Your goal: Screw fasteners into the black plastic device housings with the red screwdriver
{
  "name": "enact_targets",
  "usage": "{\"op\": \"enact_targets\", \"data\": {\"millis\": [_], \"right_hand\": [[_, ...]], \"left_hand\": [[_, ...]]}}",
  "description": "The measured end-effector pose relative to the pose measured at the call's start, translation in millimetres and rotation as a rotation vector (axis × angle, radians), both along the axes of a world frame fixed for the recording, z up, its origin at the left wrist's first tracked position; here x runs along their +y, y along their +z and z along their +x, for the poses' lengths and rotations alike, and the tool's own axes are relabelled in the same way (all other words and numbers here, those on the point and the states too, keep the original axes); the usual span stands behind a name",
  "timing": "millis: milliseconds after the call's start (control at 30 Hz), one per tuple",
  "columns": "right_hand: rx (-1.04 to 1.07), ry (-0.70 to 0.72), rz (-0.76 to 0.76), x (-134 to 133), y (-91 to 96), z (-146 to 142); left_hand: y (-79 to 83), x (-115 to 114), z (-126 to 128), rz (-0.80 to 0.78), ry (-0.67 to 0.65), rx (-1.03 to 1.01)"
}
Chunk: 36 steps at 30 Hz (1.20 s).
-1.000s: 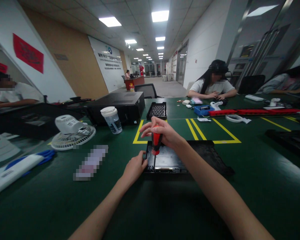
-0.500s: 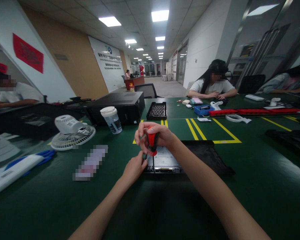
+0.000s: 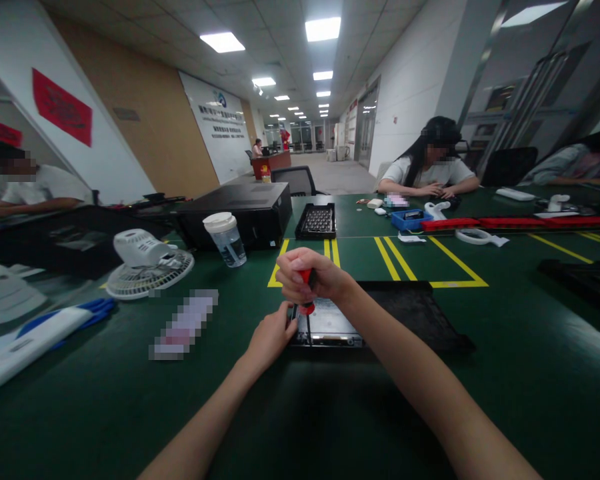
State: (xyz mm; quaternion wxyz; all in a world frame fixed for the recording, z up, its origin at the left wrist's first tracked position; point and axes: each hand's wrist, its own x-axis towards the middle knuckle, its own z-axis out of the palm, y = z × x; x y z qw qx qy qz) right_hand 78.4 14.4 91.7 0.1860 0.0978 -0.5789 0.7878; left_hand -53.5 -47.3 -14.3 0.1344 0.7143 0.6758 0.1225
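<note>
My right hand (image 3: 313, 277) is wrapped round the red and black handle of a screwdriver (image 3: 307, 309), held upright. Its thin dark shaft points down to the near left corner of a flat silver metal unit (image 3: 335, 317) with a dark edge. I cannot make out what the tip touches. My left hand (image 3: 273, 333) grips that unit's left edge, thumb and fingers close to the shaft. To the right of the unit, partly behind my right forearm, lies a flat black panel (image 3: 410, 310).
Left of my hands are a pixelated flat item (image 3: 185, 325), a white fan (image 3: 150, 267) and a lidded cup (image 3: 225, 240). Farther back stand a black case (image 3: 235, 207) and a black tray of small parts (image 3: 316, 221). A blue box (image 3: 409, 219) sits near a seated person (image 3: 430, 167).
The fingers of my right hand have closed further round the screwdriver handle, covering more of it. My left hand stays at the unit's edge. The whole view has shifted slightly.
</note>
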Motion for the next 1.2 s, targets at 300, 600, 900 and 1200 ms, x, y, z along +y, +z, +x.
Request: {"op": "enact_targets", "data": {"millis": [300,600,900,1200], "right_hand": [[-0.002,-0.129,0.038,-15,6.9,-8],[0.080,-0.294,0.000,-12,2.5,-1],[0.126,-0.454,-0.032,-14,-1.0,8],[0.147,-0.625,-0.008,-19,-4.7,6]], "left_hand": [[-0.9,0,0,0.006,0.000,0.012],[-0.5,-1,-1,0.016,-0.015,-0.028],[-2.7,0,0,0.016,-0.009,-0.019],[-7.1,2,-2,0.030,-0.010,-0.019]]}}
